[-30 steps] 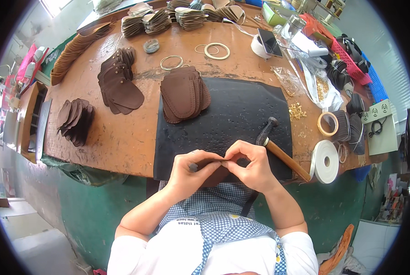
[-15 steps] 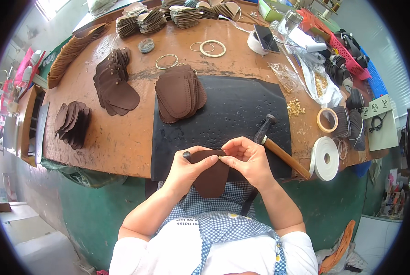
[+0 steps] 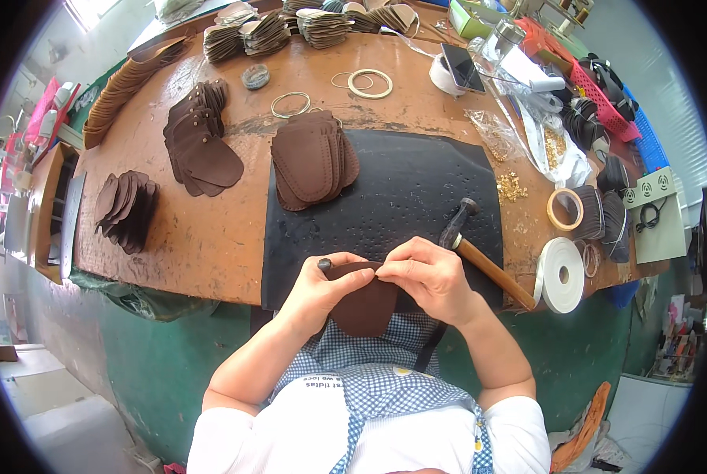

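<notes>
A dark brown leather piece [image 3: 363, 310] with a rounded end hangs over my lap at the table's front edge. My left hand [image 3: 326, 291] is closed on its upper left side, thumb in front and fingers behind. At the piece's top edge, my right hand [image 3: 426, 276] is closed in a pinch; its fingertips meet my left thumb, and whatever small part lies between them is hidden. Just beyond my right hand lies a hammer [image 3: 492, 270] with a wooden handle. A black punched mat [image 3: 401, 189] spreads out ahead, bearing a stack of stitch-holed brown leather pieces [image 3: 310, 162].
Brown leather pieces with studs [image 3: 203, 154] and another brown stack [image 3: 126, 209] sit on the left. Small gold fittings [image 3: 512, 186], a tape roll [image 3: 564, 209] and a white roll [image 3: 560, 274] lie at right. Rings [image 3: 370, 84] and a phone [image 3: 463, 69] are farther back.
My right fingers have closed more tightly over the leather's top edge, and its wrist has turned. A small gold stud seen between my thumbs is now covered. The view has shifted slightly.
</notes>
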Tool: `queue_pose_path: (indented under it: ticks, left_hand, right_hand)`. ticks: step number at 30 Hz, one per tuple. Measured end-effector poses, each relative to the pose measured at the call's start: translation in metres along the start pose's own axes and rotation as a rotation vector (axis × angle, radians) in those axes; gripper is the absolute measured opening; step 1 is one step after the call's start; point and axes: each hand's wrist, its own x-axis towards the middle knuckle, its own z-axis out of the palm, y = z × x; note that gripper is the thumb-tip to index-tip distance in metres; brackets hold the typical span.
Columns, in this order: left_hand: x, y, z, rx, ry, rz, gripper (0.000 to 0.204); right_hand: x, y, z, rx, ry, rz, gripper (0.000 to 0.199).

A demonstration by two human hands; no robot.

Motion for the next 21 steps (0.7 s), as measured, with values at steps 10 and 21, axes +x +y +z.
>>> queue_pose_path:
  ticks: [10,21]
  left_hand:
    - [0.001,0.003,-0.005,0.077,-0.013,-0.039,0.020]
    - [0.004,-0.002,-0.004,0.267,-0.018,0.066,0.022]
  right_hand:
    - [0.014,0.010,-0.011,0.079,-0.207,-0.079,0.013]
    - [0.006,-0.001,0.001,0.558,-0.108,0.748,0.027]
